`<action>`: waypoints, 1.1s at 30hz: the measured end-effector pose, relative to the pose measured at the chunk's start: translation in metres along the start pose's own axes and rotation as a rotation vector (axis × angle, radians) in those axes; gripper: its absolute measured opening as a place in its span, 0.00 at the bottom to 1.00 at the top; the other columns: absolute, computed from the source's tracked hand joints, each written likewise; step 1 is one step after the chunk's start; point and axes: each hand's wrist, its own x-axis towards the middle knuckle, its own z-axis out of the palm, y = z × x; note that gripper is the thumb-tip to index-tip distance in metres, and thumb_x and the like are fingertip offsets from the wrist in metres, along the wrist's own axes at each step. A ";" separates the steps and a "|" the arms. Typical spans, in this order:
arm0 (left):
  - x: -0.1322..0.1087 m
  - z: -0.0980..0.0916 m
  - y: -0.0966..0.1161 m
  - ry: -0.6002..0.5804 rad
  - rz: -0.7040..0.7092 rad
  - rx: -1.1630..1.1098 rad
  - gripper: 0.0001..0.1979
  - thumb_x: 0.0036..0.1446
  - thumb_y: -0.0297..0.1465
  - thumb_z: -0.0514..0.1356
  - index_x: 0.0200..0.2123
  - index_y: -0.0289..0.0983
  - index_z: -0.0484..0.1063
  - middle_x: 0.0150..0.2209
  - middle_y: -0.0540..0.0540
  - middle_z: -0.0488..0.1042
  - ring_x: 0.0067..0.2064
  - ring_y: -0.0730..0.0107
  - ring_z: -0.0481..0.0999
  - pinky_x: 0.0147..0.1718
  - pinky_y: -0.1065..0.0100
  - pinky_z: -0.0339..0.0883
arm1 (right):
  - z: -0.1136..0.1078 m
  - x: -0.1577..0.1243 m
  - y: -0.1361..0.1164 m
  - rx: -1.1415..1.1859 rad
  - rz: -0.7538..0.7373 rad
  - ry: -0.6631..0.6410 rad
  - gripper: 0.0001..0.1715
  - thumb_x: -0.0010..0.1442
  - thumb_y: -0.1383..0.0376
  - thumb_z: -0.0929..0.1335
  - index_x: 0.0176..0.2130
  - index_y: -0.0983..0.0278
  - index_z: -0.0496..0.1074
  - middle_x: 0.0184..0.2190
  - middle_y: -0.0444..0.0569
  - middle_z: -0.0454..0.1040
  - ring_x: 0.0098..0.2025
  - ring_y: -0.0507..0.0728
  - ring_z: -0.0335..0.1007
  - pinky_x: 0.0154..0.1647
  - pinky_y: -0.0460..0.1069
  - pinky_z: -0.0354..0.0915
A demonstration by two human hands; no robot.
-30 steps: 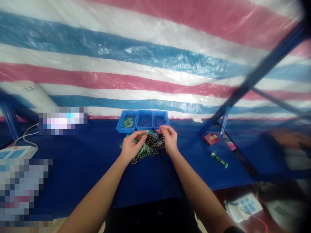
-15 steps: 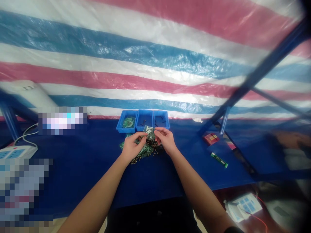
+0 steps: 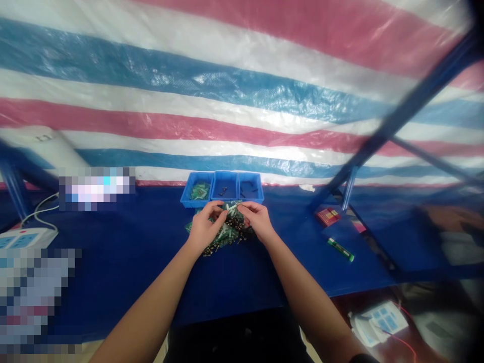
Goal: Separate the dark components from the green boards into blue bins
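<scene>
Here we are above the desk [image 3: 132, 272], both hands drawn in close, and between them sits a small clear bag [image 3: 232, 213] with a pale strip [image 3: 231, 206] showing across it. The right hand [image 3: 254, 214] has its edge, thumb and forefinger pinching firmly by the look of it. Over on the other side, the left hand [image 3: 207, 222] curves thumb and forefinger around the near corner; whether those tips are pressed together on the film, I cannot tell. Right below lies the heap: green packets [image 3: 227, 236] and small dark pieces [image 3: 212, 250] with brassy ends, all mixed. Good handling here would be light fingertips at the very edges, the film taut but never tugged, since thin plastic like this probably creases and slips easily. Wrists low, bag level, directly over the heap, so a loose piece would drop among its fellows. Mind the knuckles, too: just beyond stand three blue trays side by side, green packets in the left tray [image 3: 193, 203], a few dark bits in the middle tray [image 3: 231, 187] and right tray [image 3: 261, 188].
</scene>
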 end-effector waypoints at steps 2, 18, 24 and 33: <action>0.000 0.000 -0.001 0.028 0.014 0.053 0.14 0.59 0.40 0.59 0.44 0.38 0.73 0.28 0.50 0.76 0.29 0.69 0.76 0.31 0.70 0.70 | 0.001 -0.001 -0.001 0.005 -0.010 -0.009 0.17 0.48 0.54 0.75 0.34 0.64 0.77 0.14 0.39 0.67 0.15 0.48 0.57 0.16 0.46 0.55; 0.000 -0.002 0.002 0.081 0.026 -0.047 0.10 0.57 0.38 0.62 0.39 0.39 0.73 0.34 0.47 0.77 0.33 0.68 0.76 0.32 0.69 0.71 | 0.000 0.001 0.008 -0.109 -0.224 -0.071 0.11 0.50 0.60 0.74 0.35 0.61 0.79 0.34 0.49 0.80 0.36 0.58 0.76 0.41 0.52 0.72; 0.001 -0.001 -0.001 -0.014 0.056 -0.155 0.07 0.57 0.36 0.62 0.35 0.38 0.72 0.29 0.48 0.74 0.29 0.70 0.74 0.30 0.69 0.69 | 0.000 0.000 0.008 -0.143 -0.247 -0.088 0.08 0.51 0.62 0.73 0.34 0.61 0.79 0.32 0.48 0.80 0.35 0.58 0.76 0.39 0.52 0.72; 0.007 -0.006 0.000 0.405 -0.104 -0.187 0.10 0.56 0.37 0.62 0.38 0.36 0.74 0.29 0.49 0.75 0.27 0.73 0.74 0.28 0.71 0.69 | 0.000 0.002 0.007 -0.095 -0.193 0.019 0.12 0.52 0.58 0.73 0.35 0.62 0.78 0.34 0.50 0.80 0.38 0.58 0.78 0.45 0.54 0.73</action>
